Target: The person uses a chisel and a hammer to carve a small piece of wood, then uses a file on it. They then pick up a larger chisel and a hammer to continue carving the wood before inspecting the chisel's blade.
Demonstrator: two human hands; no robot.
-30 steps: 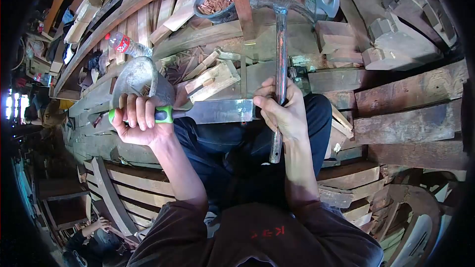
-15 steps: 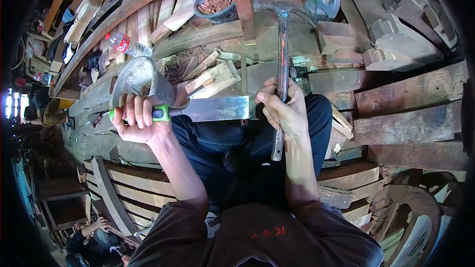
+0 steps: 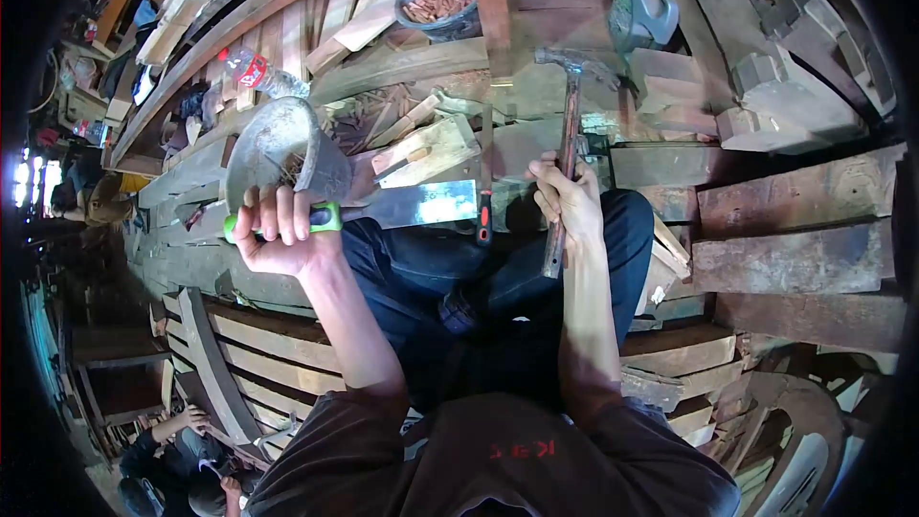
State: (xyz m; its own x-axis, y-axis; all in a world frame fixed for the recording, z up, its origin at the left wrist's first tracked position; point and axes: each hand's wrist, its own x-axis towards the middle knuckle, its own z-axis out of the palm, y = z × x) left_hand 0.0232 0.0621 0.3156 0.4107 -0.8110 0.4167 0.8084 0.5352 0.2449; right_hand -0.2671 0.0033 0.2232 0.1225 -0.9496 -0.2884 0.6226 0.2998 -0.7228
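Observation:
My left hand (image 3: 284, 228) is closed around the green-and-black handle (image 3: 325, 216) of a flat, square-ended blade tool. Its broad metal blade (image 3: 426, 204) points right, above my lap. My right hand (image 3: 571, 199) wraps the lower shaft of a claw hammer (image 3: 571, 115), whose head is at the far end. The blade and the hammer are apart. Between them lies a slim tool with a red-and-black handle (image 3: 485, 215). Beyond the blade is a light wood block (image 3: 431, 155) with a small wooden-handled tool (image 3: 404, 165) on it. A grey bucket (image 3: 330, 168) stands beyond my left hand.
A second bucket (image 3: 407, 24) holds wooden pegs or offcuts. A red-labelled bottle (image 3: 263, 75) lies at the left, and a jug (image 3: 654, 11) stands at the far right. Stacked timbers (image 3: 785, 258) line the right side. Another person (image 3: 182, 460) sits at the lower left.
The view has shifted slightly. The hammer's head has come lower and nearer, still in my right hand. The blade has turned to show more of its face, uncovering the red-and-black handle.

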